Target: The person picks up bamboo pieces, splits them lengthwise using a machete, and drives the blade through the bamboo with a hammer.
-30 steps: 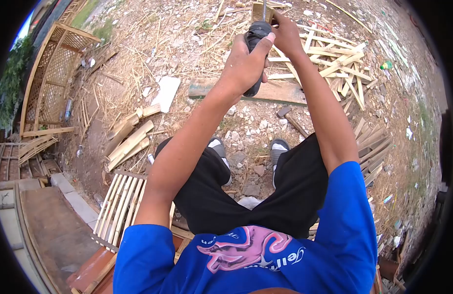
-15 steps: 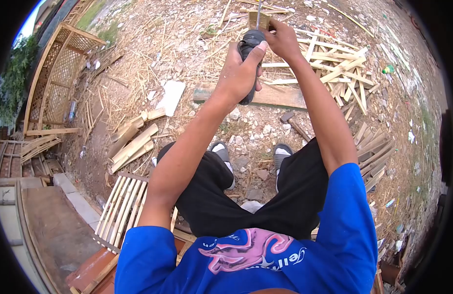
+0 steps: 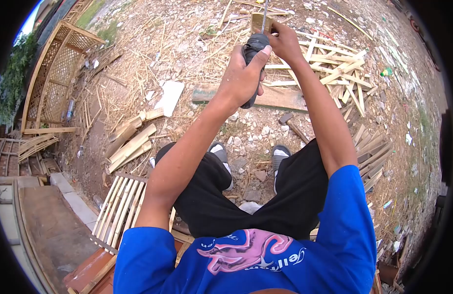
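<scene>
My left hand (image 3: 243, 76) is wrapped round the black handle (image 3: 256, 45) of a tool, near the top of the view. A thin metal blade (image 3: 264, 19) runs up from the handle, past a short piece of bamboo (image 3: 258, 22). My right hand (image 3: 284, 43) grips the edge of that bamboo piece with bent fingers. Where blade and bamboo meet is too small to make out. Beneath the hands, a wooden plank (image 3: 278, 98) lies on the ground.
A hammer (image 3: 293, 126) lies before my right foot. Split bamboo strips (image 3: 341, 63) are heaped at the upper right, with more pieces (image 3: 373, 154) by my right knee. Bamboo halves (image 3: 133, 144) and a slatted panel (image 3: 119, 210) lie left, beyond them a lattice frame (image 3: 55, 81).
The view shifts slightly. Both hands stay on the tool and the bamboo piece; the handle and blade tilt a little differently, and the handle sits slightly lower than a second ago.
</scene>
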Motion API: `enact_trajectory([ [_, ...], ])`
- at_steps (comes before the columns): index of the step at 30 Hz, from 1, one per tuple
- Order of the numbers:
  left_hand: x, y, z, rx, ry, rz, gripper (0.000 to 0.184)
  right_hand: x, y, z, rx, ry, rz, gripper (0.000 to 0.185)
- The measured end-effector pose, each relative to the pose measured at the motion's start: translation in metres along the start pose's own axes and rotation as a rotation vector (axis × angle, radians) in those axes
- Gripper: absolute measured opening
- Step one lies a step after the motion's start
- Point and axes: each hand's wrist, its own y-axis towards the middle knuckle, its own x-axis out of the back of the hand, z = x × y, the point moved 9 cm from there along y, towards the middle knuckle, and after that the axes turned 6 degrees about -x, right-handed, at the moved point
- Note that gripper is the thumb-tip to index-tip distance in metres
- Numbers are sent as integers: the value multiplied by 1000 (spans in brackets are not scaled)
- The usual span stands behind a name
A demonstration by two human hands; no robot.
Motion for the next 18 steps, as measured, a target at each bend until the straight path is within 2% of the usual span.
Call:
enact_trajectory([
  [9, 1, 1, 1, 64, 16, -6, 43, -1, 0, -1, -30, 55, 25, 45],
  [12, 3, 2, 0, 45, 9, 16, 50, -2, -1, -1, -31, 67, 39, 45],
  [18, 6, 2, 1, 83, -68, 53, 45, -4, 0, -4, -51, 29, 92, 48],
])
